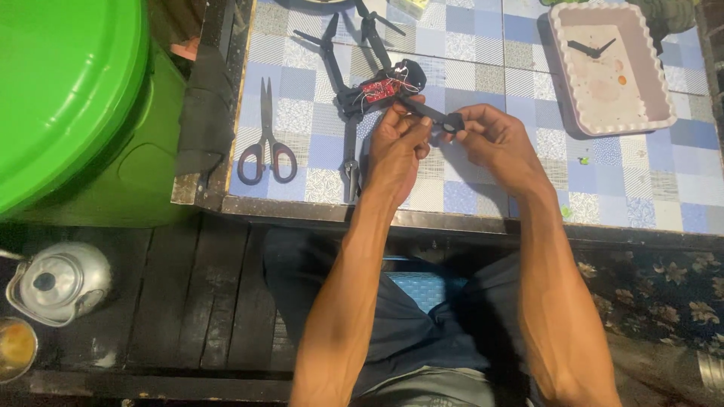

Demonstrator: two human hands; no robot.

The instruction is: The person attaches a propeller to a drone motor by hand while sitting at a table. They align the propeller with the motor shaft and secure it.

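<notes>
Both hands meet over the desk (483, 188): the left hand (394, 151) and the right hand (494, 136) each have their fingers pinched on one black arm (431, 113) of the drone (369, 94). The drone lies at 12 o'clock from the hands, its red board showing. Scissors (266, 139) lie at 9 o'clock, a clock (609, 68) at 2 o'clock, well apart.
</notes>
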